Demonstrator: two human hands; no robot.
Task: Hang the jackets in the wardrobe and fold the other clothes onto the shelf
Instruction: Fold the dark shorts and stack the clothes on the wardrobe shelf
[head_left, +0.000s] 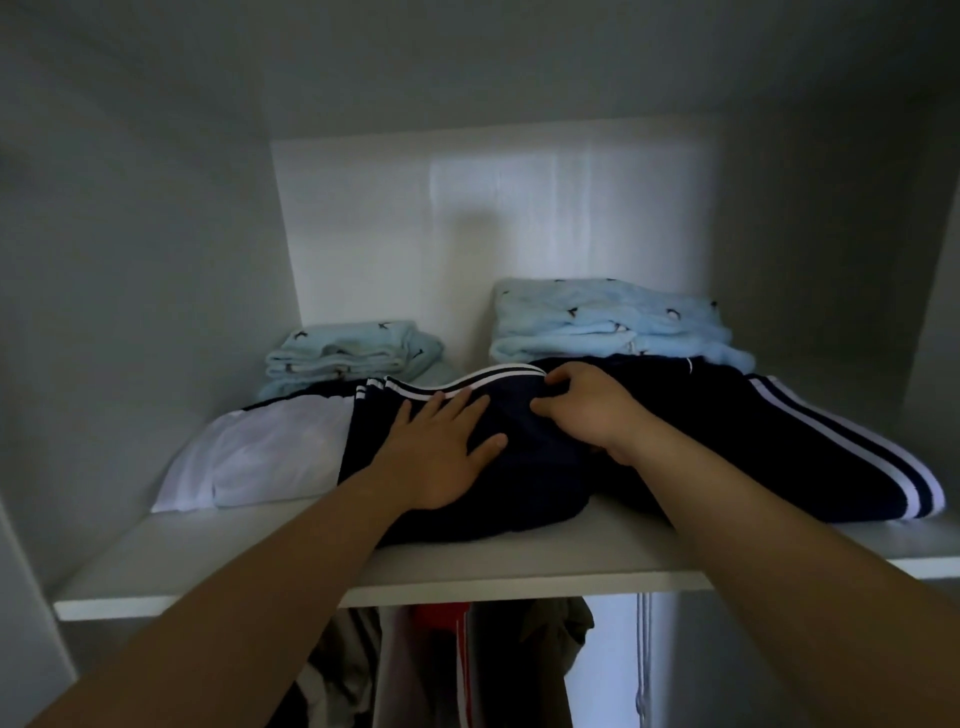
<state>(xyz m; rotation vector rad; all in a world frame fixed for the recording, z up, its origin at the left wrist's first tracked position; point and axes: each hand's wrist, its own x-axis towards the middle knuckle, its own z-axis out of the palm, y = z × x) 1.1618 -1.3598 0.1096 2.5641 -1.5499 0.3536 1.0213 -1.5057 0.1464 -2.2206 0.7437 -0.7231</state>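
Two bare forearms reach up over a white wardrobe shelf (218, 564) to a navy striped garment (727, 441).

Left hand (431, 457) lies flat on the dark cloth, fingers spread open; right hand (587, 410) has its fingers curled, pinching a fold just beside the white stripes. One white folded piece (260, 457) sits at the garment's left, touching it. Two light-blue folded stacks stand behind against the white back wall (467, 218): a smaller one (353, 353) left, a taller one (613, 322) right. Below the shelf, hung clothes (467, 670) show dimly, too dark to count.
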